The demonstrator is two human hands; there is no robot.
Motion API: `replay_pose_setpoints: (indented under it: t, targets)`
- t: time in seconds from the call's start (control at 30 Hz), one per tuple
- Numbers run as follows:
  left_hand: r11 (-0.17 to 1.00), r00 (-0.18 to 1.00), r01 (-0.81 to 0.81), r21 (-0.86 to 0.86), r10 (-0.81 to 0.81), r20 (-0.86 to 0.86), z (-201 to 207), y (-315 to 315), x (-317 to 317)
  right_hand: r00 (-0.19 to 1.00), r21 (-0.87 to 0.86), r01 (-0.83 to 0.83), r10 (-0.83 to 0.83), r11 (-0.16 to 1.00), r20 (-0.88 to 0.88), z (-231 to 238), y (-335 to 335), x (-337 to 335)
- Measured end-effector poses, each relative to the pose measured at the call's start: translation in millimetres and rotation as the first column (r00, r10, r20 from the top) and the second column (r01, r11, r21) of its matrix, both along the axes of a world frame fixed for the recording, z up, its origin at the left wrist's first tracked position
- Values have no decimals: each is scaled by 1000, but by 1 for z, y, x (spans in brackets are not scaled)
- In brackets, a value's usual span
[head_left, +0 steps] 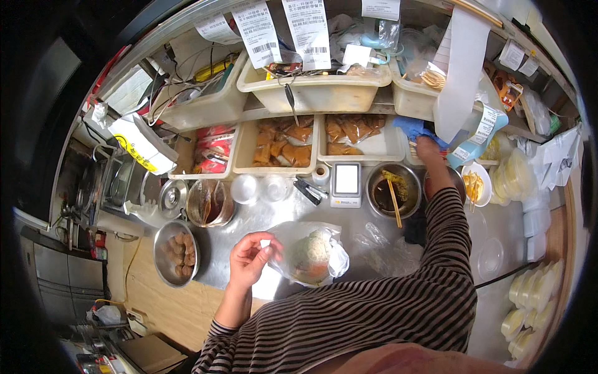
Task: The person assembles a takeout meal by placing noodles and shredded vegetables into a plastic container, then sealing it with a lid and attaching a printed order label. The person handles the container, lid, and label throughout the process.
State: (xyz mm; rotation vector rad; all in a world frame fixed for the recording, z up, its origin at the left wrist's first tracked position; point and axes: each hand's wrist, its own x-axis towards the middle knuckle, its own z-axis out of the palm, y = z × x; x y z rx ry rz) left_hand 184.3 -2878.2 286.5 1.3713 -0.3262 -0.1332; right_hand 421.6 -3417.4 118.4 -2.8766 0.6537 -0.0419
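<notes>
My left hand [249, 257] is raised over the near edge of the steel counter, thumb and fingers pinched on a small white scrap [266, 243], too small to name. Just right of it sits a clear plastic bag [288, 252] with pale food [314, 249] inside. My right arm stretches to the back right. There my right hand [427, 148] reaches in beside a blue plastic wrapper [412, 127] at a shelf bin, its fingers mostly hidden. Below that forearm stands a steel bowl [374, 198] of dark sauce with chopsticks [395, 201] in it.
A digital scale [346, 185] and a black-handled tool [309, 191] lie along the back. Bins [274, 169] hold packets of brown food. At left are a bowl of brown balls [177, 254] and a sauce tub [210, 202]. Stacked plastic containers [532, 290] stand at right.
</notes>
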Motion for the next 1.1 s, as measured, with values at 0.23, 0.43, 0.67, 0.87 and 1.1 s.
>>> replay_pose_setpoints:
  t: [0.23, 0.43, 0.67, 0.87, 1.1]
  targets:
    - [1000, 1000, 20, 3, -20, -13, -2, 5, 1, 941, -83, -339, 338, 937, -28, 31, -1, -34]
    - [999, 999, 42, -26, -42, 16, -6, 9, 1, 680, -253, -568, 619, 784, 393, 74, 38, -62]
    - [999, 999, 39, -36, -39, 5, -8, 15, 0, 596, -175, -596, 578, 784, 558, 116, 134, -83]
    - [998, 1000, -1, -64, 0, -17, -11, 25, -7, 761, -61, -527, 503, 847, 409, 114, 204, -33]
    - [996, 995, -60, -61, 55, -82, -24, 37, -12, 581, -203, -777, 803, 596, 132, 78, 336, 54]
